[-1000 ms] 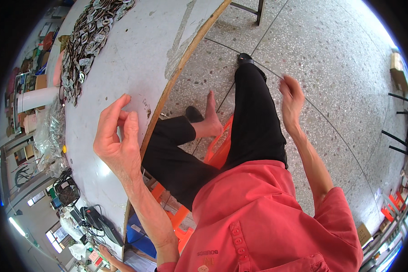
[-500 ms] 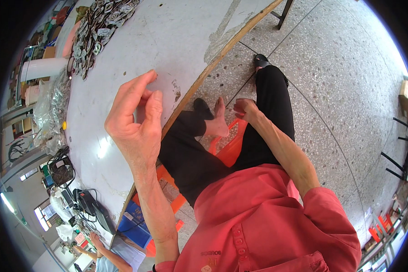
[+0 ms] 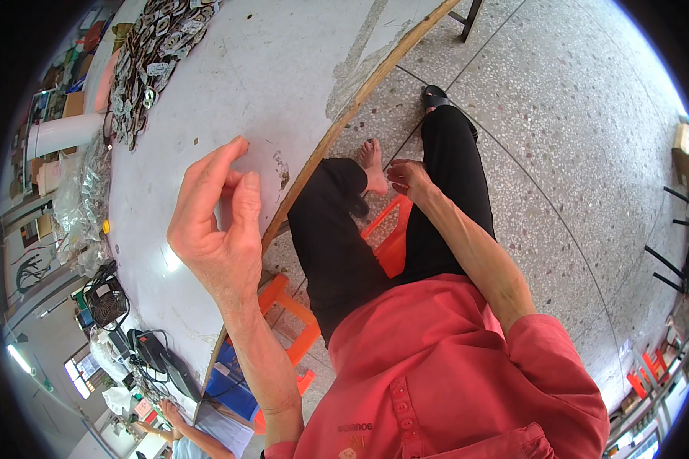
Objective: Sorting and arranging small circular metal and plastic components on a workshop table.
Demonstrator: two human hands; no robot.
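Over the edge of the pale worktable point(image 3: 149, 206), my left hand point(image 3: 216, 222) is raised with its fingers loosely bent. A gap shows between thumb and fingertips, and nothing is in it. My right hand point(image 3: 409, 180) hangs above the inner side of my right leg, close to my bare foot point(image 3: 372, 166). Its fingers are slightly curled and apart, holding nothing. A dark sandal point(image 3: 356, 205) lies partly hidden behind my left trouser leg; another sandal point(image 3: 435, 97) is on my right foot.
A heap of flat, ring-like metal parts point(image 3: 157, 57) covers the table's far left. Black devices with cables point(image 3: 161, 358) sit near another person's arms point(image 3: 191, 432). Orange plastic stools point(image 3: 295, 329) and a blue bin point(image 3: 230, 386) stand by the wooden table edge point(image 3: 321, 149).
My bare foot has moved forward, away from my body, and the loose sandal now shows behind it. My hands keep nearly the same pose, while the whole view has shifted slightly.
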